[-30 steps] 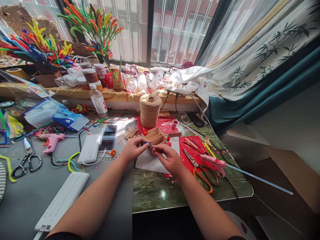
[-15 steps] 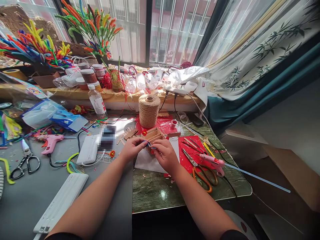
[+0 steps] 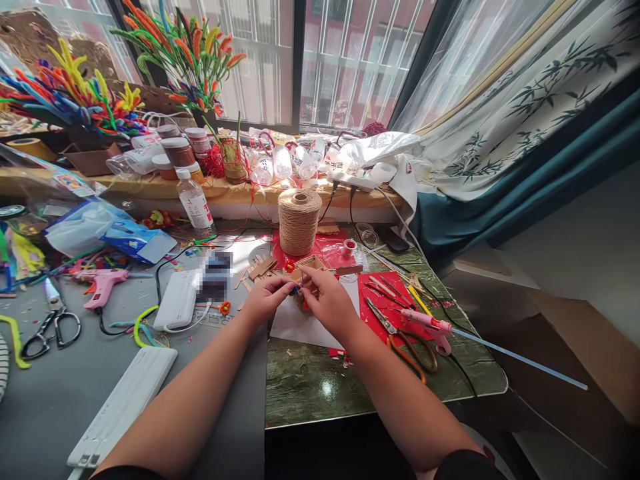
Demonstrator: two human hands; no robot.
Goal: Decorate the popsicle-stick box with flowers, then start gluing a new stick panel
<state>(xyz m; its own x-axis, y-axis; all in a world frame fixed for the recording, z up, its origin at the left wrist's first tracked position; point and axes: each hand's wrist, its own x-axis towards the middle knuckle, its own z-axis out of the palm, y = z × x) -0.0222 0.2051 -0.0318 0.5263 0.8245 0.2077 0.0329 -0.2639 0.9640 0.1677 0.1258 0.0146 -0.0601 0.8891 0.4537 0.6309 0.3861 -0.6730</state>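
Observation:
Above a small wooden box (image 3: 316, 262), my left hand (image 3: 266, 298) pinches a small blue fuzzy piece (image 3: 295, 289), which looks like pipe cleaner. Close against it is my right hand (image 3: 327, 300), thumb and fingers bent together at the same piece; what lies between them is too small to make out. The box sits on a white sheet (image 3: 295, 327), its front partly hidden by the hands. A red flower (image 3: 289, 265) shows by its left corner. Behind the box stands a large spool of twine (image 3: 299, 223).
Right of the hands lie orange-handled scissors (image 3: 413, 350) and a pink glue gun (image 3: 427, 321) with a long glue stick past the table edge. To the left are a white power bank (image 3: 175, 300), a power strip (image 3: 123, 407), black-handled scissors (image 3: 53, 320) and another pink glue gun (image 3: 105, 287).
My right hand's fingers have shifted up and around at the blue piece; its blue end no longer shows at the right fingertips. My left hand stays nearly in place.

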